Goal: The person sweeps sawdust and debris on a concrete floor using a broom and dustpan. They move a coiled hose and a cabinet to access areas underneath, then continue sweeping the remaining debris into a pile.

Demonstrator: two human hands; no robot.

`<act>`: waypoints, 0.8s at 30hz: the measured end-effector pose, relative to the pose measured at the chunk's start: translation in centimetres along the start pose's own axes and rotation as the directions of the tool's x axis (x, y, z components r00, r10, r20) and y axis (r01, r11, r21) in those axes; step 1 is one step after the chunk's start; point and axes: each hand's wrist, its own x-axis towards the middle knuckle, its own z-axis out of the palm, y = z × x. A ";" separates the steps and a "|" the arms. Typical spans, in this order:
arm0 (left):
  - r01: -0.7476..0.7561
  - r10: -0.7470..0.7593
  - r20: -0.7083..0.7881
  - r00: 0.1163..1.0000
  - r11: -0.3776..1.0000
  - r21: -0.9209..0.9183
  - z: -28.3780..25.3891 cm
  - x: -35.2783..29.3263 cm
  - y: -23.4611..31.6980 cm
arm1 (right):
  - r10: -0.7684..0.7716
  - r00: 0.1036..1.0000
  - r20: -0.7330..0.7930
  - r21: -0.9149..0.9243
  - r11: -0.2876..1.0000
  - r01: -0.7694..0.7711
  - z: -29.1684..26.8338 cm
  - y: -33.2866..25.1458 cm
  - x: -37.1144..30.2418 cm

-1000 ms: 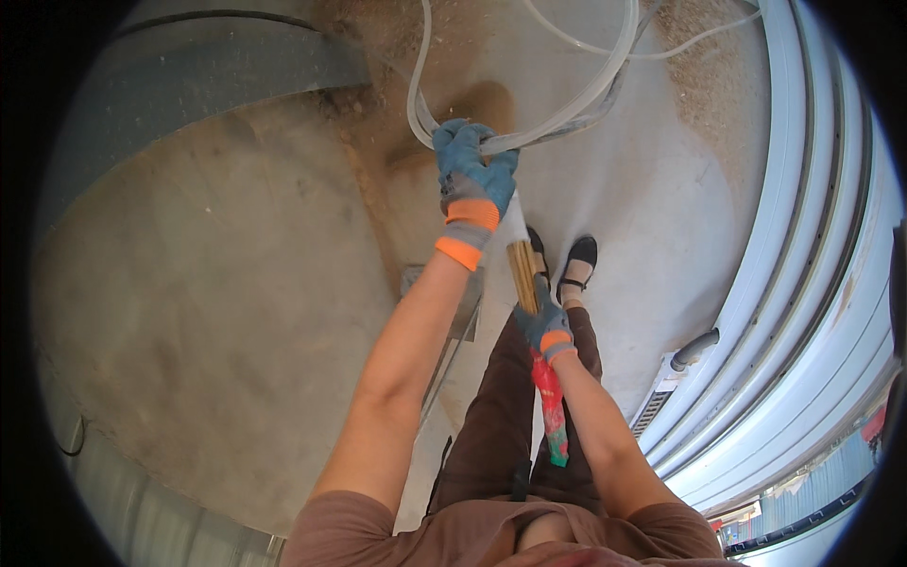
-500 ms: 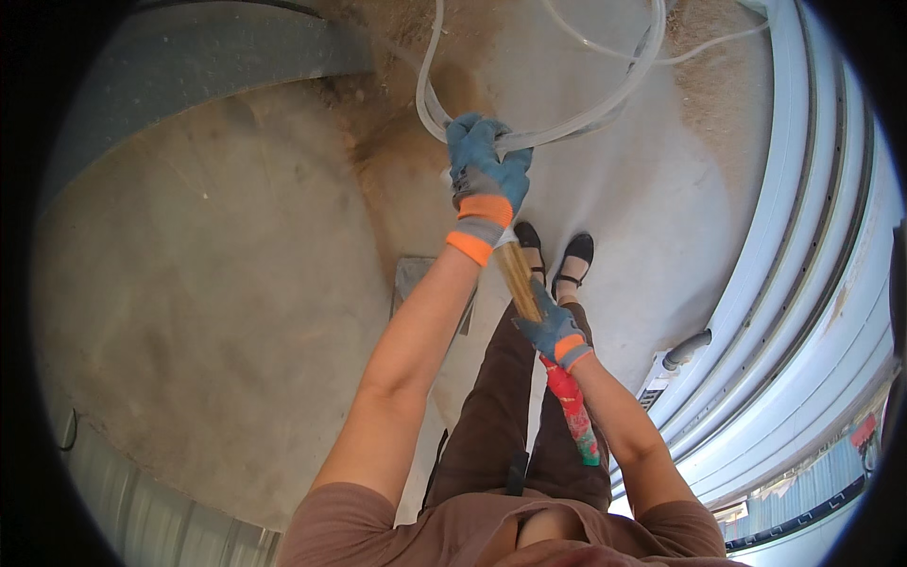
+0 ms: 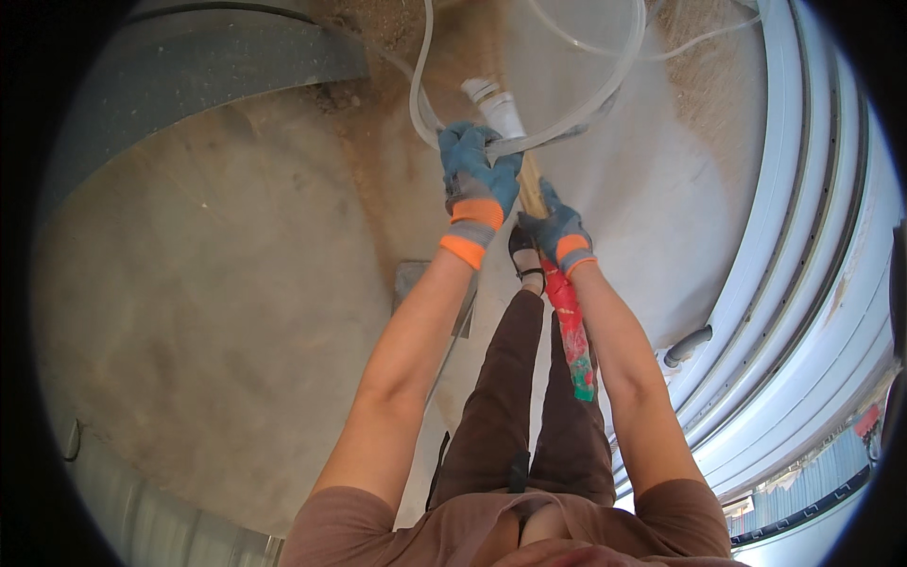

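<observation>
Slanted rod [image 3: 565, 300], white at the far end, tan then red, green-tipped over the legs [image 3: 491, 406], gloved right hand [image 3: 559, 231] wrapped around its middle, gloved left hand [image 3: 479, 175] gripping looped translucent hose [image 3: 609, 90]

The clear hose [image 3: 614, 87] passed beyond the upper edge. The left hand [image 3: 478, 178] hid its hold on it; the right hand [image 3: 559, 230] covered part of the yellowish shaft [image 3: 532, 186]. A red object [image 3: 866, 420], far right, was too small to identify.
</observation>
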 end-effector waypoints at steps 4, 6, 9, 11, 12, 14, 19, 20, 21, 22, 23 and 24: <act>0.001 -0.001 0.005 1.000 1.000 -0.015 0.1 0.3 0.6 | -0.072 0.993 -0.090 -0.050 0.996 0.068 -4.4 1.9 -1.7; -0.030 0.030 -0.028 0.999 0.999 -0.014 0.1 0.2 0.5 | -0.054 0.997 -0.052 -0.043 0.998 0.052 -5.5 3.5 -4.3; 0.004 -0.005 -0.014 1.000 0.999 -0.032 -0.4 0.0 1.3 | -0.029 0.999 -0.018 -0.009 1.000 0.029 -6.0 6.9 -9.4; 0.015 -0.015 -0.009 1.000 1.000 -0.026 -1.1 0.4 1.8 | -0.011 1.000 0.013 0.019 1.000 0.011 -5.3 8.5 -11.4; 0.007 -0.008 -0.010 1.000 1.000 -0.016 -1.2 0.4 1.6 | -0.027 1.000 0.016 0.067 0.997 0.026 -4.7 9.3 -12.3; 0.012 -0.012 -0.015 1.000 1.000 -0.002 -1.8 0.7 2.3 | 0.018 0.999 0.037 0.069 0.997 -0.021 -3.7 9.6 -11.7; 0.015 -0.015 -0.042 0.999 1.000 0.001 -4.6 0.3 8.5 | 0.143 0.989 -0.050 0.194 0.972 -0.131 -0.6 8.7 -8.2; -0.014 0.011 -0.073 0.997 0.999 -0.039 -5.2 0.0 10.1 | 0.127 0.988 -0.085 0.215 0.971 -0.106 -0.3 8.9 -7.4; -0.043 0.035 -0.097 0.995 0.996 -0.082 -5.7 -0.2 11.5 | 0.113 0.986 -0.122 0.232 0.969 -0.083 0.1 9.5 -6.6; -0.068 0.054 -0.122 0.991 0.990 -0.119 -6.3 -0.2 12.5 | 0.127 0.983 -0.135 0.187 0.977 -0.100 0.4 9.0 -6.2; -0.101 0.084 -0.120 0.989 0.984 -0.147 -6.9 -0.2 13.1 | 0.148 0.978 -0.145 0.138 0.982 -0.128 0.8 8.5 -6.1; -0.134 0.115 -0.118 0.986 0.975 -0.175 -7.5 -0.1 13.6 | 0.166 0.974 -0.153 0.075 0.985 -0.156 0.9 7.9 -5.5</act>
